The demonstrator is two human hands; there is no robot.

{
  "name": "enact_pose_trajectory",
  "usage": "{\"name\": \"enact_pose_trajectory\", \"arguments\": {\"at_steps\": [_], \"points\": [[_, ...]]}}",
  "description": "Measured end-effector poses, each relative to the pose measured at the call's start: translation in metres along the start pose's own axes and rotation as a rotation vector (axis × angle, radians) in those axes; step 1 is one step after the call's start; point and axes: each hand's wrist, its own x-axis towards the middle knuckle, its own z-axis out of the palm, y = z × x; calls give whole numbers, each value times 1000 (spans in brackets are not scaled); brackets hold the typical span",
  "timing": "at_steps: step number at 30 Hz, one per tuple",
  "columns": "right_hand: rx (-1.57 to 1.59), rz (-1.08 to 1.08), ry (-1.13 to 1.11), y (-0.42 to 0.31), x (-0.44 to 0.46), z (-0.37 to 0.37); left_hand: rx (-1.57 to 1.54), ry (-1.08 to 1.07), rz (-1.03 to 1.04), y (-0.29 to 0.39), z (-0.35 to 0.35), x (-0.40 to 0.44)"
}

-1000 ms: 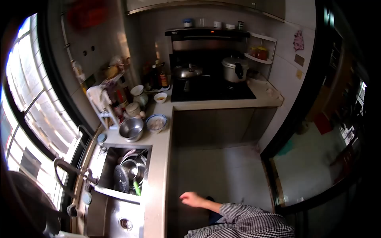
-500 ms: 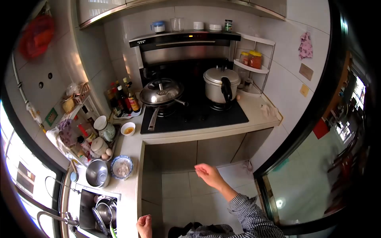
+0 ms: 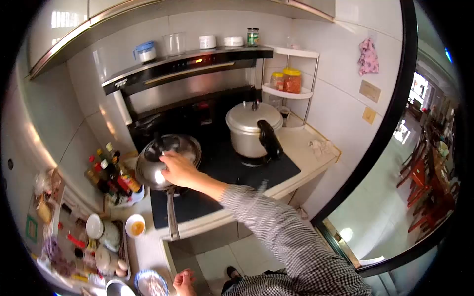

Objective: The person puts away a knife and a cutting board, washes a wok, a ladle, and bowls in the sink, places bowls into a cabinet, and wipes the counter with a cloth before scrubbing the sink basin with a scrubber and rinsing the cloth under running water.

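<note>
My right hand (image 3: 177, 169) reaches over the hob and is closed round the handle of the shiny metal wok lid (image 3: 150, 172). The lid sits off-centre toward the left and tilted, so the wok's (image 3: 185, 143) dark inside shows behind it. The wok's long metal handle (image 3: 172, 217) points toward me over the counter edge. Low in the view, my left hand (image 3: 184, 282) hovers beside the counter with its fingers curled in and nothing visible in them.
A pressure cooker (image 3: 247, 133) stands on the right burner. Sauce bottles (image 3: 116, 175) crowd left of the wok, near a small bowl with yellow liquid (image 3: 135, 225). A patterned bowl (image 3: 151, 283) and metal bowl (image 3: 118, 288) are nearer me. The range hood (image 3: 187, 66) juts out above.
My right hand has gone from above the floor up to the lid and grasped it. The lid has shifted left and tilted on the wok. The view has moved closer to the hob.
</note>
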Motion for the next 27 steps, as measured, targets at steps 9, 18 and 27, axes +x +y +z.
{"name": "enact_pose_trajectory", "arguments": {"at_steps": [9, 18, 27], "points": [[170, 622, 10, 60, 141, 70, -25, -29, 78, 30, 16, 116], [602, 556, 136, 47, 147, 41, 220, 164, 472, 100, 43, 137], [858, -94, 315, 33, 64, -208, -174, 16, 549, 193, 218, 69]]}}
